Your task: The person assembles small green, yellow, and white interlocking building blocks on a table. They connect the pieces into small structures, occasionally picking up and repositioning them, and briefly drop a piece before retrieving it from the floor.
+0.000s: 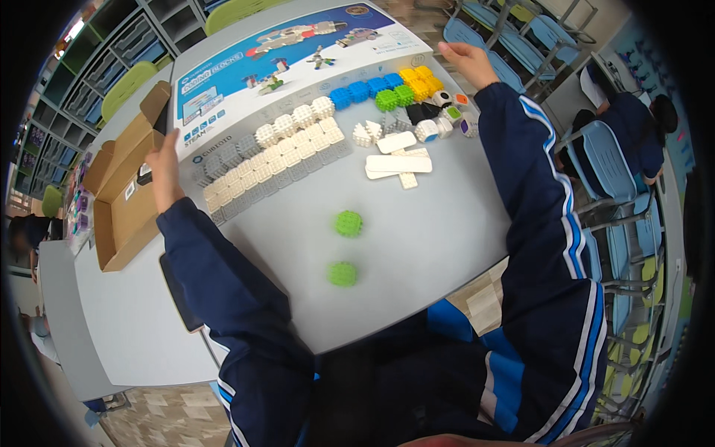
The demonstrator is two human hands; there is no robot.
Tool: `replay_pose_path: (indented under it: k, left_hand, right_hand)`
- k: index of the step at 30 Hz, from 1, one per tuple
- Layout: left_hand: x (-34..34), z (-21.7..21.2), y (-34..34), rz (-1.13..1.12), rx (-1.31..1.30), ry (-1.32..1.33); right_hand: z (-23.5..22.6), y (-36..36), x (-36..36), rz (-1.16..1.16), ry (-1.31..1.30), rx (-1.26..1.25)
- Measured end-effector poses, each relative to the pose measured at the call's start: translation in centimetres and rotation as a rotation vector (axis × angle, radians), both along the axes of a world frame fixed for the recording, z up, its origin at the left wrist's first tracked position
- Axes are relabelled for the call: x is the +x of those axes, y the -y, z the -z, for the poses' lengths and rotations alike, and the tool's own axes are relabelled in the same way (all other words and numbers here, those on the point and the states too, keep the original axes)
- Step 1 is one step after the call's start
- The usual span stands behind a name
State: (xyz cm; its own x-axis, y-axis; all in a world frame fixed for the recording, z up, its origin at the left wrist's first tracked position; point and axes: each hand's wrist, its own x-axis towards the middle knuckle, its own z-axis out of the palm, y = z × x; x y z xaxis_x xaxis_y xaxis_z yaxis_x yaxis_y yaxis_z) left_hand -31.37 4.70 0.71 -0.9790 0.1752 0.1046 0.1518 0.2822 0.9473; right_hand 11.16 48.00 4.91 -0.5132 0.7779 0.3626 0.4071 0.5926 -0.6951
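A large flat toy box (298, 56), white and blue with pictures of block models, lies at the table's far side. My left hand (165, 170) grips its left edge, fingers partly hidden. At the far right corner, my right hand (473, 63) closes on the box edge. In front of the box stand rows of studded cubes: white cubes (283, 156), grey ones (231, 158), blue ones (361, 91) and yellow ones (421, 80). Two green studded cubes (348, 223) sit apart, nearer me. White flat plates (398, 164) are stacked crosswise right of the rows.
An opened brown cardboard box (130, 197) stands left of my left arm. A dark tablet-like slab (177, 290) lies by my left sleeve. White electronic-looking cubes (439, 128) sit near my right sleeve. Blue chairs (599, 160) and a seated person (633, 130) are to the right.
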Motion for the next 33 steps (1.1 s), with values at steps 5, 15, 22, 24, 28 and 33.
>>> replay_pose_path:
  k: [5, 15, 22, 24, 28, 33]
  left_hand:
    - [2.4, -0.8, 1.1, 0.088, -0.275, 0.107]
    - [4.3, -3.6, 0.7, 0.223, -0.372, 0.082]
    - [3.9, -3.9, 0.5, 0.222, -0.392, 0.125]
    - [3.8, -3.9, 0.6, 0.215, -0.391, 0.140]
    - [4.2, -4.1, 0.9, 0.181, -0.340, 0.115]
    - [3.0, -2.5, 1.1, 0.186, -0.345, -0.069]
  right_hand:
    - [1.0, -6.2, -2.6, 0.144, 0.453, -0.159]
    - [3.1, -5.9, -6.0, 0.110, 0.315, -0.299]
    - [2.8, -6.0, -6.2, 0.169, 0.302, -0.269]
    - [2.7, -5.7, -6.3, 0.165, 0.265, -0.279]
    - [2.0, -4.9, -6.2, 0.143, 0.199, -0.352]
    - [3.2, -6.9, -5.6, 0.150, 0.202, -0.220]
